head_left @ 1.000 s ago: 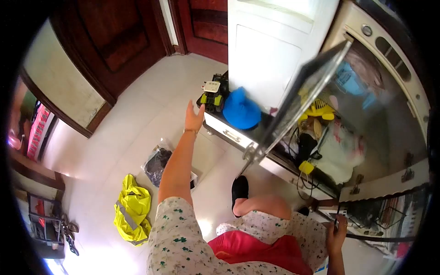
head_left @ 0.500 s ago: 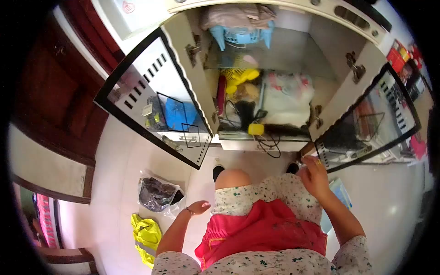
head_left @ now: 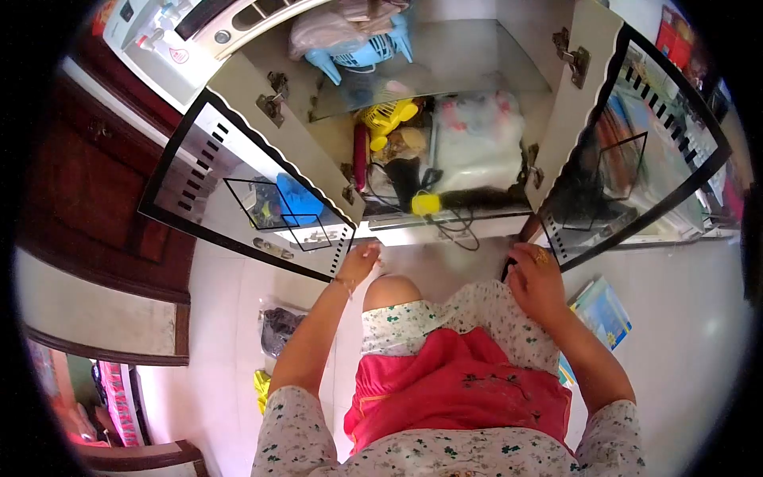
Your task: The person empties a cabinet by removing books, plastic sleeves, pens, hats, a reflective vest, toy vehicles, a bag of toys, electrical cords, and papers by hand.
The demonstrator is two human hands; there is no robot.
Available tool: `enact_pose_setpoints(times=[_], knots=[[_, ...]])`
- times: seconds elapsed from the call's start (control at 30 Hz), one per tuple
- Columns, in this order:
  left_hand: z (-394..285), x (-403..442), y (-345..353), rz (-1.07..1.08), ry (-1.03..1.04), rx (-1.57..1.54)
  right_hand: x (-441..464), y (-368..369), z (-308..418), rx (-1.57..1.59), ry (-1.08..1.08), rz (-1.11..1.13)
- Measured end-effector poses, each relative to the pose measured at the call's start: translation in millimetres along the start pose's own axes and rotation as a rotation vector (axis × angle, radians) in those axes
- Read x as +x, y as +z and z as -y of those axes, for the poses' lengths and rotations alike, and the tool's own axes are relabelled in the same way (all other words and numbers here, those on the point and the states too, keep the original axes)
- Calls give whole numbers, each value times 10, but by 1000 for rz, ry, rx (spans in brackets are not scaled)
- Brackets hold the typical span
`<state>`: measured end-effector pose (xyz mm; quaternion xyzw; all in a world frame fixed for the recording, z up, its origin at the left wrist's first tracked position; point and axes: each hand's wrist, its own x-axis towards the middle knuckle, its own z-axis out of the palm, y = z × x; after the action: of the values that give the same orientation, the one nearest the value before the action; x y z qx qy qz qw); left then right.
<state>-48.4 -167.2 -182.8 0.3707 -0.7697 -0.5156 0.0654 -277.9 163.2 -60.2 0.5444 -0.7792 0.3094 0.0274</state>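
Before me stands a cabinet whose left glass door (head_left: 246, 191) and right glass door (head_left: 636, 159) are both swung wide. My left hand (head_left: 360, 264) is at the lower inner corner of the left door, fingers curled; what they hold, if anything, is hidden. Close to the bottom corner of the right door is my right hand (head_left: 537, 282), fingers bent together, their contents not visible. On the lower shelf lie a yellow plastic basket-like item (head_left: 387, 119), a white plastic bag (head_left: 478, 143), and a black cable (head_left: 465, 230) beside a yellow block (head_left: 426, 204).
A light blue plastic item (head_left: 366, 52) rests on the upper glass shelf (head_left: 453, 63). On the floor are a clear bag with dark contents (head_left: 280, 330), yellow cloth (head_left: 261, 389), and a blue-and-yellow booklet (head_left: 600, 314). A white drawer front (head_left: 413, 234) sits below the shelf.
My left hand has risen from beside my thigh to the left door's lower corner. My right hand has shifted slightly. The view has turned, and the cabinet appears higher and further left.
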Motion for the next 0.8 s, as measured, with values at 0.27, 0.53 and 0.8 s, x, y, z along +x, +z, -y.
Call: enact_pose_setpoints(times=[0.27,0.53,0.8], knots=[[-818,769,486,-104,-264,-181,-33,-25,-82,23,37,-62],[-652,1217,739,-232,-134,381,-43,-108,-144,36,92,-66],[-649,1228,685,-260,-227,-242,-21,-131,-175,87,116,-63]])
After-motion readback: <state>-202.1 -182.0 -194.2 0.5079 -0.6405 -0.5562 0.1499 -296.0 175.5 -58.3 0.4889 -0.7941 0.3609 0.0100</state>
